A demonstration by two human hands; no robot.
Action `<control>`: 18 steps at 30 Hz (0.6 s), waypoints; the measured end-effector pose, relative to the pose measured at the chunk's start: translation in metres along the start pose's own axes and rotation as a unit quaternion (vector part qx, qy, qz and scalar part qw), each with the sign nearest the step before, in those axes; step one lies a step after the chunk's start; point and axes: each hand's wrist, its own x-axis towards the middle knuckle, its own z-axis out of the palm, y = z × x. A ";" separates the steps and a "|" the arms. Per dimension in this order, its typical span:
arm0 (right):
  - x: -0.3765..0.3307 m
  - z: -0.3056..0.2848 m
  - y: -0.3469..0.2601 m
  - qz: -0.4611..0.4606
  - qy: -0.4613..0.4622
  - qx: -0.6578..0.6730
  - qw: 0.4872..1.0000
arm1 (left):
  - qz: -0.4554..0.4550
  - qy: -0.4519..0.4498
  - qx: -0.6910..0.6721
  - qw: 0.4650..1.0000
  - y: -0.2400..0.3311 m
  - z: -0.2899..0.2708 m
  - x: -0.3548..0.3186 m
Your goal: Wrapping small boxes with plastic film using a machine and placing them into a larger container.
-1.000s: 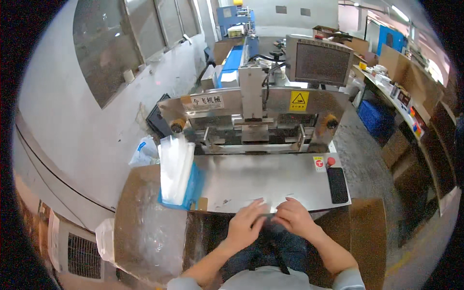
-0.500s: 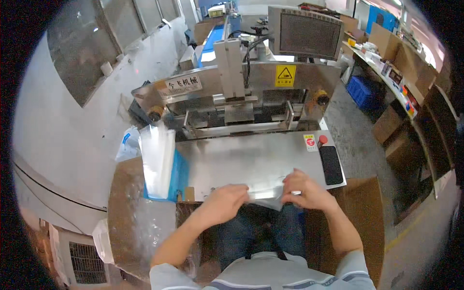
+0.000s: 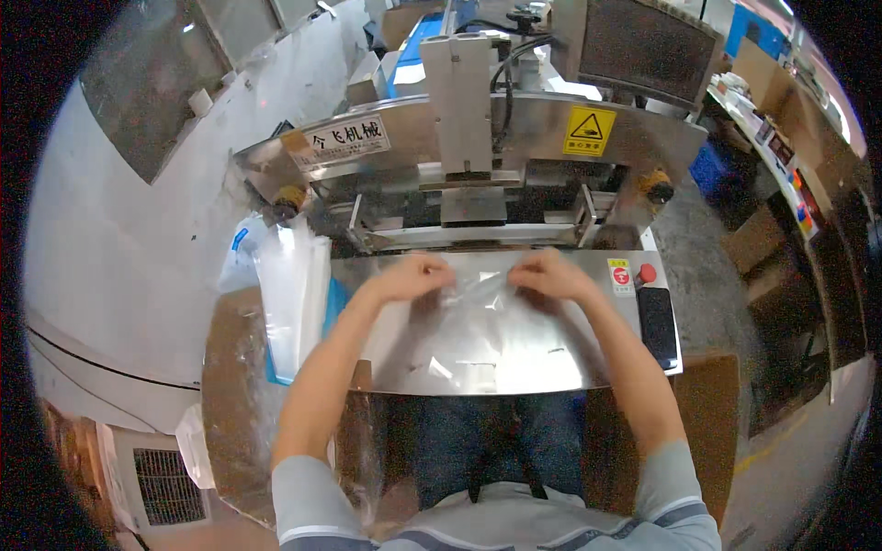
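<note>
My left hand (image 3: 418, 275) and my right hand (image 3: 551, 274) pinch the two sides of a clear plastic bag (image 3: 480, 289). It is stretched between them, thin and see-through, so its outline is hard to make out. Both hands hover over the far part of a shiny steel worktop (image 3: 478, 363), just in front of the slot of a steel machine (image 3: 473, 209). A stack of clear plastic bags (image 3: 289, 303) stands in a blue bin to the left of my left forearm.
A red push button (image 3: 648, 274) and a black phone (image 3: 656, 326) sit on the worktop's right end. Behind the machine's upright (image 3: 457, 101) stands a dark monitor (image 3: 648, 55). Cardboard (image 3: 689, 422) flanks the worktop below, and a white wall (image 3: 138, 266) rises at left.
Both hands have moved forward, away from my body, carrying the plastic bag from the worktop's near edge to the machine's slot. The view has shifted slightly.
</note>
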 end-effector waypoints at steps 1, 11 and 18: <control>0.012 -0.004 -0.005 0.011 0.006 -0.033 0.999 | -0.018 0.009 0.013 1.000 -0.001 -0.012 0.014; 0.101 -0.045 0.016 -0.003 0.138 -0.150 0.979 | -0.105 0.048 -0.019 0.993 -0.024 -0.076 0.124; 0.079 0.031 -0.036 -0.107 0.188 -0.352 0.911 | 0.131 0.083 -0.253 0.955 -0.024 -0.046 0.109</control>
